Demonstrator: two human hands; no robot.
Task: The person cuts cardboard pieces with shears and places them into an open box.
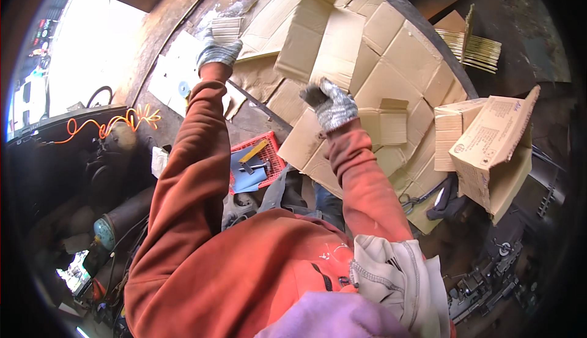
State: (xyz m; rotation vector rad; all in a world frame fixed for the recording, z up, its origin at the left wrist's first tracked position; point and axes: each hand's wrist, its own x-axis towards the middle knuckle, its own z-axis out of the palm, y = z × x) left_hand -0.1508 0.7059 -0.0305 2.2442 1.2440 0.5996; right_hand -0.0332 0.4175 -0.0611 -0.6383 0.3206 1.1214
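Observation:
My left hand (219,55), in a grey knit glove, reaches far out to the left. Its fingers are closed at the near end of a small stack of flat, light-coloured strips (227,28); part of the grip is hidden. My right hand (333,104), gloved the same way with a dark palm, hovers over the cardboard-covered table with thumb and fingers apart, holding nothing. Just beyond it lies an unfolded cardboard box (339,39) with raised flaps. A smaller folded cardboard piece (392,125) lies to the right of that hand.
Near my body stands a red plastic basket (273,139) with blue sheets and tools. Open cardboard boxes (483,148) stand at right, with scissors (411,202) and a dark cloth nearby. A stack of strips (474,49) lies far right. A coiled orange hose (104,127) hangs at left.

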